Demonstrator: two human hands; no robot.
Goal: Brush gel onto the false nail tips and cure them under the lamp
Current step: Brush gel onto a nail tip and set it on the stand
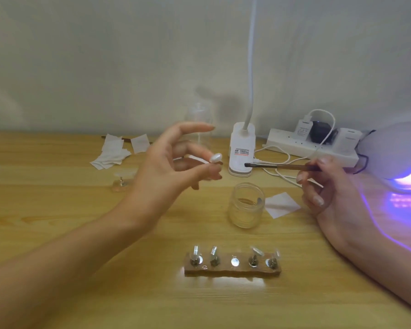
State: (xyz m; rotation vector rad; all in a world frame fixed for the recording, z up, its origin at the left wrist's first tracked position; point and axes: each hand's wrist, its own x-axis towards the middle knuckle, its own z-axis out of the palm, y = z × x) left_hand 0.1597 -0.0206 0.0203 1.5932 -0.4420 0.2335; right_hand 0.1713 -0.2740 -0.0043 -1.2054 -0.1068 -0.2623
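Observation:
My left hand (169, 162) is raised over the table and pinches a small stand carrying a pearly white false nail tip (215, 157). My right hand (323, 186) grips a thin brown gel brush (280, 166), its dark bristles pointing left towards the tip, a short gap away. An open glass gel jar (246, 205) stands below between the hands. Near the front edge lies a wooden holder (233, 271) with several clear nail tips on metal stands and one bare slot. The white curing lamp (399, 157) glows purple at the far right.
A white clip-lamp base (241, 153) with its gooseneck stands behind the jar. A power strip (313, 146) with plugs and cables lies at the back right. Wipes (114, 150) are scattered at the back left, one wipe (282, 205) beside the jar. A clear bottle (199, 122) stands behind my left hand.

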